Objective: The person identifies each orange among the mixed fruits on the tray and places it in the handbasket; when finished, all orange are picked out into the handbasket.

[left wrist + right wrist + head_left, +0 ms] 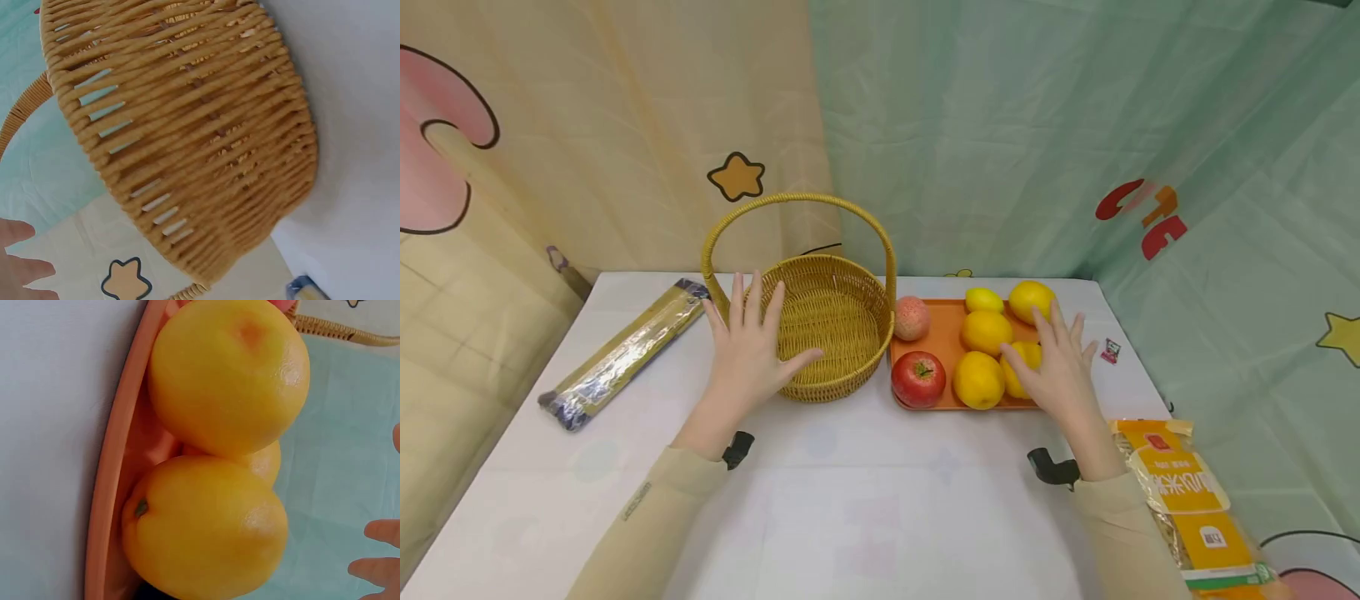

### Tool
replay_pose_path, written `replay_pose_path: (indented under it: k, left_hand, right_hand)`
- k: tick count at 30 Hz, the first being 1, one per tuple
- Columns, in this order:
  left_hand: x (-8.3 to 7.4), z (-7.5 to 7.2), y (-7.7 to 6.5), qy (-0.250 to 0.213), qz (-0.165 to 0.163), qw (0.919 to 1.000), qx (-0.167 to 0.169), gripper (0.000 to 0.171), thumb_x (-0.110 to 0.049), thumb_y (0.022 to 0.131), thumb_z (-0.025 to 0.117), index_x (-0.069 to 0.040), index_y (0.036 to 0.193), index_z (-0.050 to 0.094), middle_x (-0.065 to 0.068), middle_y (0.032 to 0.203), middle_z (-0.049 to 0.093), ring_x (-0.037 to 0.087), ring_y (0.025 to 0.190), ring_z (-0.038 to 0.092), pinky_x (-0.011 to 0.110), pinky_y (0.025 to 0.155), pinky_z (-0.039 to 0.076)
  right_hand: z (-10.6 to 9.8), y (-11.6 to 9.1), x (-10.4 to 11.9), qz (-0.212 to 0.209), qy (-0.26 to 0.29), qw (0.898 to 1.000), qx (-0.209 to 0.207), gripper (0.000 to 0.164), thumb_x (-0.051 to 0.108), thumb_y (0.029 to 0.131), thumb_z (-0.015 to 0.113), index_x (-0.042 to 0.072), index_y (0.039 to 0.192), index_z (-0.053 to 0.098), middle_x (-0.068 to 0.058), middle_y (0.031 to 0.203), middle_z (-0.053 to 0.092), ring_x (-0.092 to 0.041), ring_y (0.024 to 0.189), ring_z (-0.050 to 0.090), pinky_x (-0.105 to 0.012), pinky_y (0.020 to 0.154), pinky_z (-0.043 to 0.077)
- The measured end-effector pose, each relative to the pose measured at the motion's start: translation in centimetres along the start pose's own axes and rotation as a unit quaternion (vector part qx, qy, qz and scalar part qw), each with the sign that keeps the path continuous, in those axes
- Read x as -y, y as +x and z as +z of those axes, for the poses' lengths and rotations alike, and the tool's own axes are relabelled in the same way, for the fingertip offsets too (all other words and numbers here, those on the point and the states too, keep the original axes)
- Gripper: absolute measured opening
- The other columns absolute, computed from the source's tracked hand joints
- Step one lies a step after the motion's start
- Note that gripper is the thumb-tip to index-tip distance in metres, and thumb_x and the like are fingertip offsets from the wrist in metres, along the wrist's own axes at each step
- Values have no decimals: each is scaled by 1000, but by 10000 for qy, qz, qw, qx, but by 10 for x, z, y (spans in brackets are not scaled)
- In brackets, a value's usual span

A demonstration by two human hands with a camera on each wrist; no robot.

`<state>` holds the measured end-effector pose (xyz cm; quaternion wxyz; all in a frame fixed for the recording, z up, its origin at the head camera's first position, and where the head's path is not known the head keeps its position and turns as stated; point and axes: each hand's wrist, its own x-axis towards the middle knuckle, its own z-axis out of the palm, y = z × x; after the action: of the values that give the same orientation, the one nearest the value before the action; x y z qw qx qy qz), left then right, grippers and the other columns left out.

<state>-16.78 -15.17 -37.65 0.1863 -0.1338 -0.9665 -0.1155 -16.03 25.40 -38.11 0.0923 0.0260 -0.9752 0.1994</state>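
Note:
With fingers spread, my left hand [747, 350] hovers over the near left side of a wicker basket [827, 392] with a tall arched handle. The basket's woven floor is bare. My right hand [1060, 371], fingers also spread, is above the right end of an orange tray [942, 333]. On the tray are a red apple [918, 380], a pink peach-like fruit [912, 318], a small lemon [983, 300] and several larger yellow-orange fruits [978, 380]. In the right wrist view, two of those yellow fruits [206, 525] lie close by, with the fingertips off to the side.
A long plastic-wrapped packet [625, 354] lies at the table's left. To the right are a small wrapped candy [1111, 351] and, at the table's edge, an orange food bag [1187, 500]. Printed curtains [955, 142] hang behind the white table [865, 500].

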Motion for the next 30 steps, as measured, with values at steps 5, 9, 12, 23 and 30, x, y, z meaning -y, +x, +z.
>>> replay_pose_path:
  k: [5, 9, 12, 23, 30]
  left_hand:
    - [9, -1, -7, 9, -138, 9999, 13, 104, -68, 77, 57, -9, 150, 14, 20, 155, 1, 35, 141, -13, 71, 106, -10]
    - [17, -1, -13, 13, -214, 9998, -19, 103, -69, 77, 55, -8, 150, 14, 21, 155, 2, 36, 141, -13, 70, 105, -12]
    - [24, 0, -17, 32, -288, 9996, -28, 102, -69, 78, 54, -6, 149, 16, 21, 155, 1, 37, 141, -11, 70, 105, -13]
    - [41, 3, -36, -103, -703, 9971, -256, 101, -68, 77, 56, -3, 147, 22, 25, 153, 11, 39, 142, 0, 73, 107, 2]
    - [45, 10, -50, -535, -1049, 9914, -574, 95, -61, 79, 61, -2, 145, 27, 23, 152, 16, 44, 138, 13, 68, 107, 15]
  right_hand:
    - [0, -4, -7, 106, 39, 9999, 22, 82, 55, 90, 48, 7, 149, 19, -18, 156, 1, -51, 136, -10, -79, 98, -6]
    - [0, -7, -12, 209, 31, 9998, 36, 81, 52, 90, 51, 7, 149, 18, -20, 155, 3, -52, 136, -9, -79, 98, -5]
    - [0, -8, -15, 238, 13, 9997, 30, 81, 52, 90, 51, 7, 149, 19, -21, 155, 3, -52, 136, -9, -78, 98, -7]
    - [7, -14, -22, 471, 114, 9988, -91, 81, 56, 89, 48, 4, 147, 24, -23, 154, 10, -54, 135, 2, -79, 100, 2]
    - [17, -21, -23, 640, 178, 9963, -550, 76, 53, 90, 50, 3, 144, 31, -25, 146, 28, -51, 124, 28, -66, 103, 26]
